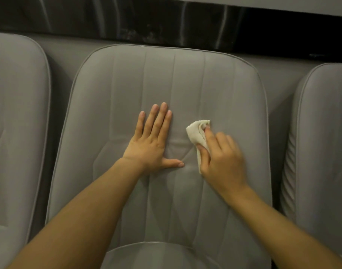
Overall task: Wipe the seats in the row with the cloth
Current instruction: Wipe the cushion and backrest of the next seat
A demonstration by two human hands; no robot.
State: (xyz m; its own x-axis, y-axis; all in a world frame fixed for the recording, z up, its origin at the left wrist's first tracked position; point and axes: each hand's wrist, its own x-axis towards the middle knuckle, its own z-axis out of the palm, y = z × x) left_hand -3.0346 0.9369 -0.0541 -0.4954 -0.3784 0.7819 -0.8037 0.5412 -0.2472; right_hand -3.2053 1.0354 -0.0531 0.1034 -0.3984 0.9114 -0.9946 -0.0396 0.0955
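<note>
left hand (150, 144) flat, fingers straight, bracing on middle seat (214, 84). right hand (222, 158) grips bunched cloth (195, 133). risk: small wad misses seat edges, neighbouring seats skipped.

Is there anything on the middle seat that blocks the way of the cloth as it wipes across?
Only the left hand: it lies flat on the middle seat, just left of the cloth that the right hand grips, so a stroke leftward would likely meet it. Elsewhere nothing visible lies on the seat.
</note>
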